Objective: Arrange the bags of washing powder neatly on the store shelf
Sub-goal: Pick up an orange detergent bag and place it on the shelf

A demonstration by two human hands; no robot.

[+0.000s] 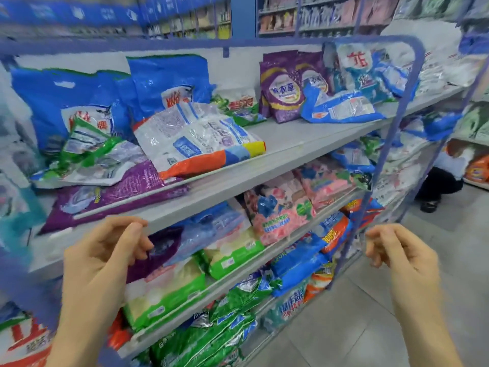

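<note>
The top shelf (291,144) holds washing powder bags in disorder. Two big blue bags (79,102) stand at the back left. A white and orange bag (195,139) lies flat in front of them, beside a crumpled green bag (87,149) and a purple bag (113,194) lying down. Purple bags (284,88) stand at the back right, with a blue bag (341,107) fallen next to them. My left hand (105,255) hovers below the shelf edge with fingers curled, holding nothing. My right hand (397,255) hangs at the right, fingers loosely bent, empty.
Lower shelves carry pink bags (280,210), green and white bags (169,290) and blue and orange bags (325,247). A blue metal frame post (389,144) ends the shelf. A person in dark trousers (436,186) crouches on the tiled floor beyond it.
</note>
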